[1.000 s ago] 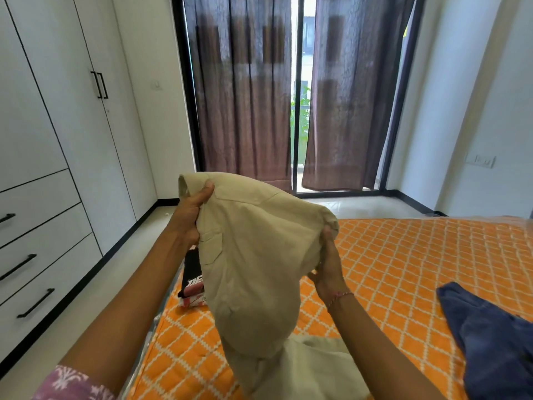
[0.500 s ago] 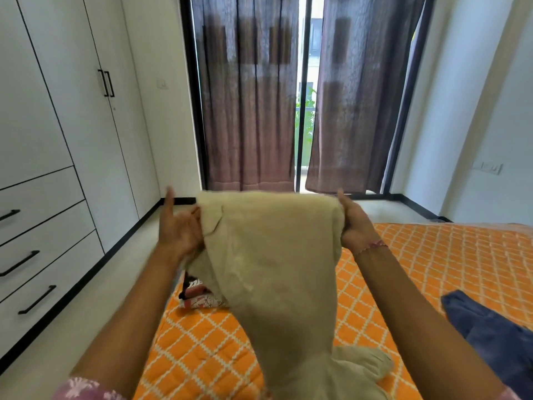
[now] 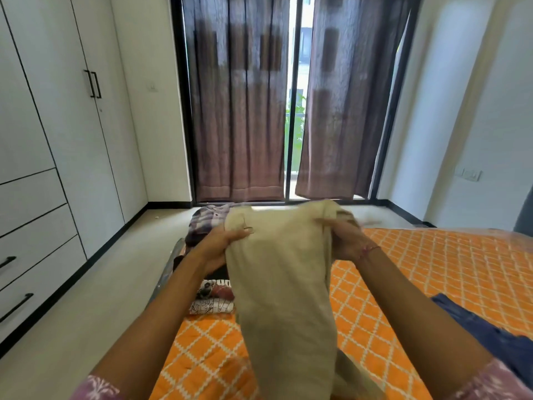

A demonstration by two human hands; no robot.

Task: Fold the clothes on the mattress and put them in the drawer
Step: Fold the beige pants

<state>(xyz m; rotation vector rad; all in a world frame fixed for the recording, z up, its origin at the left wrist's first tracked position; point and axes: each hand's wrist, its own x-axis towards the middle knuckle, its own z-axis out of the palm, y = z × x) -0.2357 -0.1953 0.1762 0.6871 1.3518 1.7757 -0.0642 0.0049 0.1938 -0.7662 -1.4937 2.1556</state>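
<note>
While both our hands, left hand and right hand, grip the beige cotton garment above the orange quilted mattress, folded clothes sit stacked, blue garment unfolded, white drawers looking closed.

The beige garment runs out past the bottom edge, so its lower end is unseen, and it covers much of the folded clothes behind it. The right hand is motion-blurred; its fingertips cannot be made out. The blue garment is cut by the right edge, the drawers by the left edge
</note>
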